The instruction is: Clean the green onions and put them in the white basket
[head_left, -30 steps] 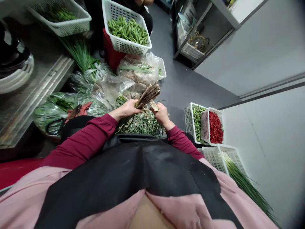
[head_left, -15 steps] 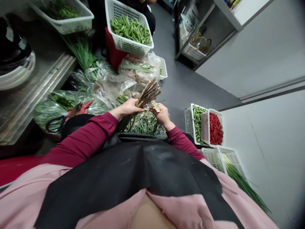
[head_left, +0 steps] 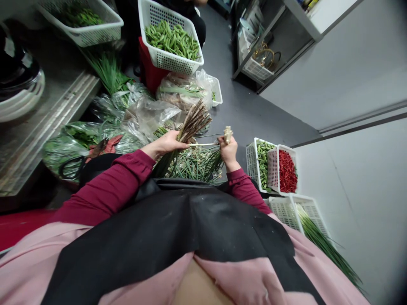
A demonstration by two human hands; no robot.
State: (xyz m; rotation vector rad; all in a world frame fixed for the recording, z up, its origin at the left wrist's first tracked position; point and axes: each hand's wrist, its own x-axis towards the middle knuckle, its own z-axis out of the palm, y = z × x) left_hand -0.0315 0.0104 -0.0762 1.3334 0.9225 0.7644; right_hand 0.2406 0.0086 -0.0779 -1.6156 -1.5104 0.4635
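Observation:
My left hand (head_left: 165,145) is closed around a thick bundle of green stalks with brown, dirty-looking ends (head_left: 195,120), which point up and away from me. My right hand (head_left: 229,152) grips a small bunch of green stalks with pale, clean ends (head_left: 227,134); their green leaves hang down to the left. A single thin white stalk (head_left: 203,145) stretches between the two hands. Below them lies a heap of loose green stalks and trimmings (head_left: 193,163). The exact kind of the stalks is hard to tell.
Clear plastic bags of greens (head_left: 73,144) lie at left, with scissors (head_left: 74,166) beside them. A white basket of green pods (head_left: 173,40) stands ahead. At right are baskets of red chillies (head_left: 288,169) and long scallions (head_left: 321,237). Another person sits at the top.
My right hand has moved right, away from my left hand, with the pale-ended bunch now upright in it. The white stalk now shows stretched between them. My left hand has shifted slightly left.

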